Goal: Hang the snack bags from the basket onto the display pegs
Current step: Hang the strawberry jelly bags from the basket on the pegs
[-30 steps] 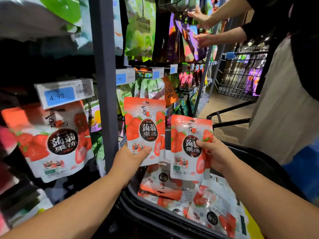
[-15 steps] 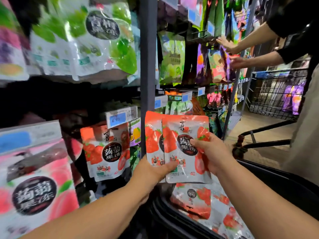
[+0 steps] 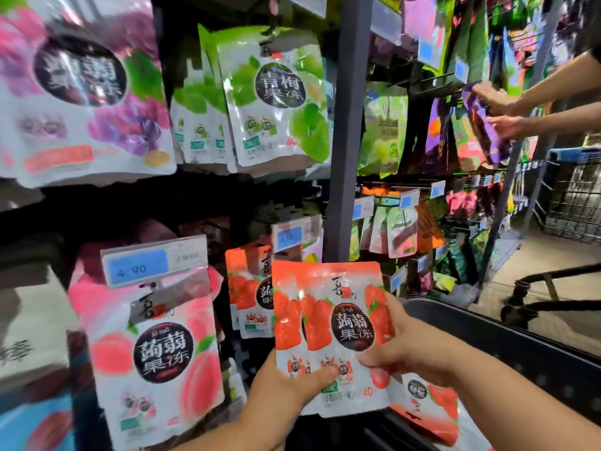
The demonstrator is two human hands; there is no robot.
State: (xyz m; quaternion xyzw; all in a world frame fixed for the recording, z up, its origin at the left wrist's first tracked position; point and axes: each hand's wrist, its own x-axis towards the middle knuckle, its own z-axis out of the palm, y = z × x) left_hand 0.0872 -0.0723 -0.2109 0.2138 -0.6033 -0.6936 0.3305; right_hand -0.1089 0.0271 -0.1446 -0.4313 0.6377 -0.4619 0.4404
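Two red strawberry snack bags [image 3: 328, 320] are stacked one on the other, upright, in front of the shelf. My left hand [image 3: 292, 385] grips their lower edge from below, thumb on the front. My right hand [image 3: 406, 346] holds their right side, fingers across the front. Behind them, more strawberry bags [image 3: 248, 294] hang from a peg under a blue price tag [image 3: 287, 237]. The black basket [image 3: 507, 343] sits below right, with another strawberry bag [image 3: 429, 408] lying in it.
Peach bags [image 3: 156, 353] hang at the left, green plum bags [image 3: 276, 99] and purple grape bags [image 3: 74, 89] above. A grey upright post [image 3: 348, 125] divides the shelving. Another person's hands [image 3: 500, 112] handle bags at the far right, near a wire cart [image 3: 572, 196].
The two bags, held apart a second ago, have been brought together into one stack. My view has swung left and up along the shelf toward the hanging strawberry bags.
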